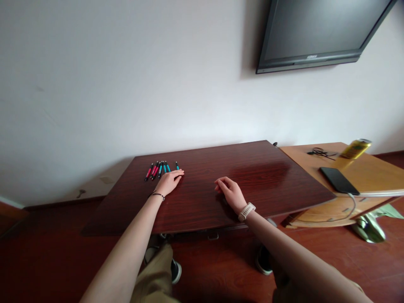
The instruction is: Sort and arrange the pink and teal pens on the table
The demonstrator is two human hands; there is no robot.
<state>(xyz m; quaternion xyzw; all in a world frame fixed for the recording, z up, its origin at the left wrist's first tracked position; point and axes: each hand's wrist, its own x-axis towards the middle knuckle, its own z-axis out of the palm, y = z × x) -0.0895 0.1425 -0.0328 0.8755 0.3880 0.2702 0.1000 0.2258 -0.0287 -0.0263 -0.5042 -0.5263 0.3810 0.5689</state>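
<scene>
Several small pens, pink and teal with black ends, lie in a row near the far left of a dark wooden table. My left hand rests flat on the tabletop just in front of them, its fingertips close to the rightmost teal pen; it holds nothing. My right hand, with a pale watch on the wrist, rests on the middle of the table with its fingers loosely curled and nothing in them.
A lighter wooden table stands to the right, bearing a black phone, a yellow can and a tangled black cable. A dark screen hangs on the white wall. My shoes show under the table.
</scene>
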